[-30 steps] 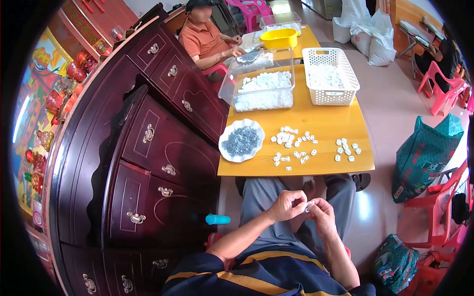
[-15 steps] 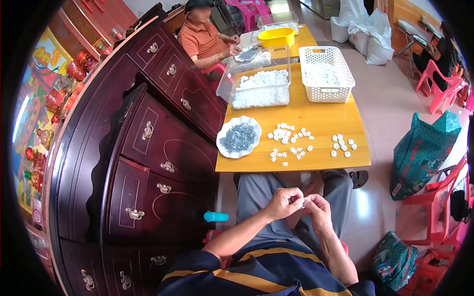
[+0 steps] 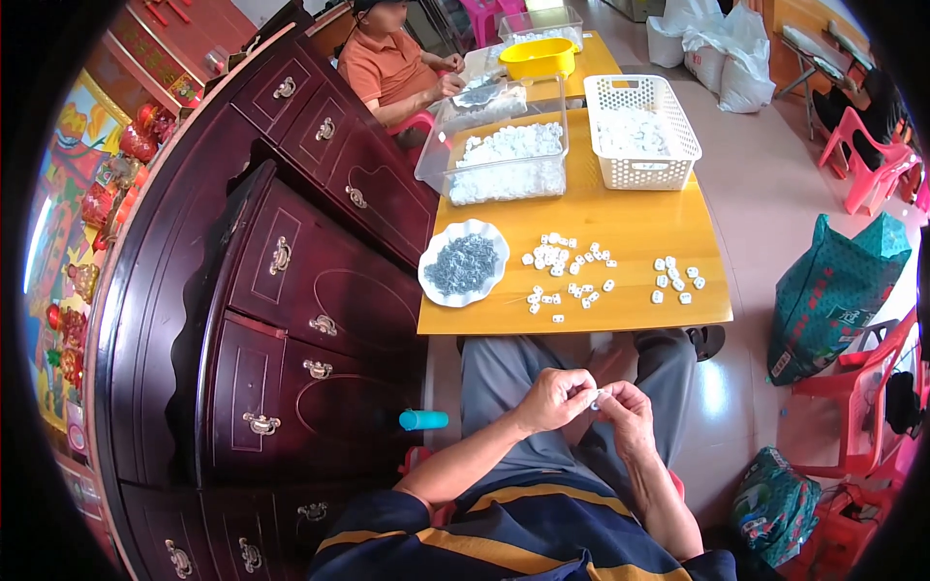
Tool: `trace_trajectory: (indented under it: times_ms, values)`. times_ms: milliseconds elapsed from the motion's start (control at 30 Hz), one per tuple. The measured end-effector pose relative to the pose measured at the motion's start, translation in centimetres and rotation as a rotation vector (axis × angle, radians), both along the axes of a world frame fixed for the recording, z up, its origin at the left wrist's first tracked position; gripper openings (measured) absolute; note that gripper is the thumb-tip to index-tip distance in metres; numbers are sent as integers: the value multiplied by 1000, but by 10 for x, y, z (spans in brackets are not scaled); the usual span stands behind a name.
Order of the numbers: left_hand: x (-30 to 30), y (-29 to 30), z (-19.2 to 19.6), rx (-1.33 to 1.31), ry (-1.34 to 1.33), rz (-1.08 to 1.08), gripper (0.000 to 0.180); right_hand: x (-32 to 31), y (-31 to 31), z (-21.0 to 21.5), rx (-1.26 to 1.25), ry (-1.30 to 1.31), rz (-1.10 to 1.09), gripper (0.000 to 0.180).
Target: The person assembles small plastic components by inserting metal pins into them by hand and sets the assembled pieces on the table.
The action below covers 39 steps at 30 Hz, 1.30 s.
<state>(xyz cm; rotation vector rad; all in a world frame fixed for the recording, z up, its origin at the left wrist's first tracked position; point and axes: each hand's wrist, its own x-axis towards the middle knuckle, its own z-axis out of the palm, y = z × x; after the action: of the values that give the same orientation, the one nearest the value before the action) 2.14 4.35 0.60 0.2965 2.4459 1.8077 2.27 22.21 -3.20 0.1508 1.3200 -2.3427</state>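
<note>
My left hand (image 3: 554, 397) and my right hand (image 3: 627, 414) meet over my lap, pinching one small white plastic piece (image 3: 593, 397) between the fingertips. In front of my knees stands a yellow table (image 3: 630, 300). On it lie several loose small white pieces (image 3: 567, 266), with a smaller group (image 3: 675, 281) further right. A white scalloped plate of small grey metal parts (image 3: 463, 263) sits at the table's near left corner.
A clear tub of white pieces (image 3: 504, 160) and a white mesh basket (image 3: 635, 131) stand at the table's far side. Another person in an orange shirt (image 3: 392, 63) works at a further table with a yellow bowl (image 3: 538, 58). Dark wooden cabinet (image 3: 262, 290) left; green bag (image 3: 833, 281) and red chairs right.
My hands stay together over my lap, still working the small white piece. The view has shifted slightly; nothing on the table has moved.
</note>
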Motion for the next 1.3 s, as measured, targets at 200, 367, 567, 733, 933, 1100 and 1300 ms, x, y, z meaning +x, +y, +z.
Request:
trace_trajectory:
  times_ms: [200,367,567,733,933,1100,1300]
  values:
    - [-4,-2,-2,45,-107,-22,10,-4,-1,1,22,23,-4,5]
    - [-6,-2,2,-35,-10,-20,9,-4,0,0,42,35,5,5]
    - [-5,5,13,-7,-12,-14,9,-4,5,11,-75,-25,0,3]
    - [-4,13,13,189,-143,-11,20,-3,6,3,-137,-62,-137,6]
    - [4,17,-11,257,-201,70,25,-11,-7,2,-100,-50,-188,5]
    - [-2,29,-24,311,-92,171,16,-11,-6,0,-132,-91,-186,8]
    - [2,35,-24,308,-111,182,11,-3,-3,-3,-139,-72,-207,8]
